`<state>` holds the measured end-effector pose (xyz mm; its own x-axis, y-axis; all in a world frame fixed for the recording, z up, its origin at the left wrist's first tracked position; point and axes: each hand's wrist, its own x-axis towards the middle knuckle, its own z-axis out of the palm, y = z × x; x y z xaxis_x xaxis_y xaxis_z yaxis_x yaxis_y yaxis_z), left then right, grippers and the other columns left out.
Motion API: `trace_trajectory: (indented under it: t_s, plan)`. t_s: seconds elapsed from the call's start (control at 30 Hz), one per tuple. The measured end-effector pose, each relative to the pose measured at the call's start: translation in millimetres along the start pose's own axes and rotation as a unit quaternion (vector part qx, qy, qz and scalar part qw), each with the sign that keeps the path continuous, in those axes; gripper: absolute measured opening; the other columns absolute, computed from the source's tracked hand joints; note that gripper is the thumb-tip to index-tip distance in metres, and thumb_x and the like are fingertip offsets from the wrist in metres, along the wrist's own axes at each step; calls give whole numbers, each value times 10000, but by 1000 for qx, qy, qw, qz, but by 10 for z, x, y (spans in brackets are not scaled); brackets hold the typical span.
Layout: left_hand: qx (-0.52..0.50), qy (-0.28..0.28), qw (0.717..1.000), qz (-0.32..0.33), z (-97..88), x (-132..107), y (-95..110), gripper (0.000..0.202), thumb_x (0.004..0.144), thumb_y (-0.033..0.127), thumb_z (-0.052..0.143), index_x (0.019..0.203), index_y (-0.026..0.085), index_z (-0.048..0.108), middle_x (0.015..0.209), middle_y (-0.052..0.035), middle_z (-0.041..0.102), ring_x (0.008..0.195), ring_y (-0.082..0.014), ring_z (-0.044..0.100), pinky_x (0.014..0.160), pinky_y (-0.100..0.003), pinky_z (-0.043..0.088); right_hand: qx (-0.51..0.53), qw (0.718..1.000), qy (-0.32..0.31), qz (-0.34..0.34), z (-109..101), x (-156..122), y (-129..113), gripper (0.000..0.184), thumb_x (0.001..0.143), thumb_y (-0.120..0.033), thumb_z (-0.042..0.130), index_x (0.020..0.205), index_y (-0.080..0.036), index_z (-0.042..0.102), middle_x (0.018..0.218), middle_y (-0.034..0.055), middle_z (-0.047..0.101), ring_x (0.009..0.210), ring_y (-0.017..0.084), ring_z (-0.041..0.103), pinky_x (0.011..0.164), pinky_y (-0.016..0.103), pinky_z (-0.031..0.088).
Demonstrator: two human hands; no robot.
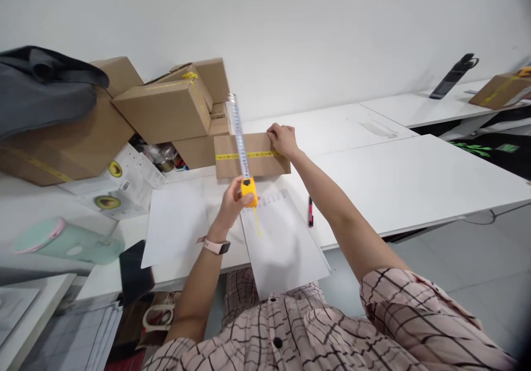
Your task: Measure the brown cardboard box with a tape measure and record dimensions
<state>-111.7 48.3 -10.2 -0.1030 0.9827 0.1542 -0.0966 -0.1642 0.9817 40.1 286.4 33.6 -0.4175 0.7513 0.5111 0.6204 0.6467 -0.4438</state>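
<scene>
My left hand (229,205) is closed around a yellow tape measure (249,193). Its metal blade (239,133) is drawn out and points away from me, crossing above a small cardboard box (265,167) sealed with yellow tape. A yellow strap dangles from the case. My right hand (284,139) grips the back right edge of that box, fingers bent; the fingertips are partly hidden. Below the tape measure lies a white sheet of paper (282,244) with handwriting along its top, overhanging the table's front edge. To its right is a red and black marker (310,212).
Stacked cardboard boxes (166,111) fill the back left, with a dark grey bag (45,100) on top. Nearer are a white avocado-print box (120,186), a mint tumbler (78,241) and another paper sheet (176,221). A black bottle (452,76) stands at far right on the white table (394,177).
</scene>
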Motion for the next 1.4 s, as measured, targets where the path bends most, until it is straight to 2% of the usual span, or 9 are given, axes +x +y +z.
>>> trace_trajectory:
  t_s: [0.07,0.17,0.33,0.4,0.63,0.93,1.17,1.27,1.4]
  plan:
    - [-9,-47,998,-43,94,-33,-133,615,713,476,823,1197,201,564,1149,-74,652,788,-183,722,682,-319,603,0,1000,0,3,15,30,5,335,971,-216,333,1116,-212,634,1091,101,723,1038,284,581,1031,459,287]
    - [-27,-68,993,-89,105,-45,-281,613,730,508,802,1191,186,560,1207,-112,647,775,-202,733,634,-313,588,-19,1000,-18,-2,19,47,23,447,981,-201,293,1312,-231,592,1128,99,709,1056,295,553,989,458,292]
    - [-57,-66,989,-116,39,-65,-415,665,729,527,794,1241,189,535,1394,-170,578,798,-217,745,620,-325,593,-106,992,-58,-38,44,65,47,611,984,-259,347,1589,-342,342,1192,104,644,1032,320,480,910,452,283]
    - [-65,-75,987,-123,35,-80,-462,657,734,524,789,1246,196,539,1413,-173,569,809,-226,750,621,-329,594,-127,988,-64,-53,59,71,47,613,988,-301,376,1595,-369,332,1193,111,619,1029,327,457,901,457,268]
    - [-78,-77,986,-128,95,-133,-600,626,723,505,796,1213,206,546,1345,-148,586,830,-264,760,636,-335,586,-122,988,-56,-79,85,77,48,510,1034,-314,303,1490,-396,518,1198,117,587,1004,313,412,883,457,235]
    - [-55,-44,990,-125,225,-129,-809,635,713,444,825,1215,202,521,1131,-91,645,846,-189,696,758,-368,587,-140,985,-63,-79,75,45,31,503,1034,-382,330,1507,-382,500,1196,126,573,1020,317,399,888,452,239]
    - [-79,-58,987,-124,167,-218,-685,642,723,465,813,1239,210,528,1130,-100,658,839,-233,725,685,-345,587,-156,983,-50,-78,89,25,50,532,1028,-363,297,1536,-331,452,1199,131,593,1036,319,408,913,460,265]
    - [-109,-58,987,-107,51,-444,-552,731,707,505,822,1307,238,502,1173,-120,667,879,-285,741,659,-354,596,-169,983,-23,-69,101,-102,-1,549,1039,-391,248,1544,-275,432,1224,140,597,1081,324,413,960,470,263]
    - [-81,-43,992,-89,-140,-861,-377,784,698,494,844,1366,266,502,1242,-132,663,937,-283,728,719,-371,614,-159,984,19,-81,168,-490,-95,569,1039,-492,265,1513,-249,464,1298,144,575,1186,332,402,1036,486,228]
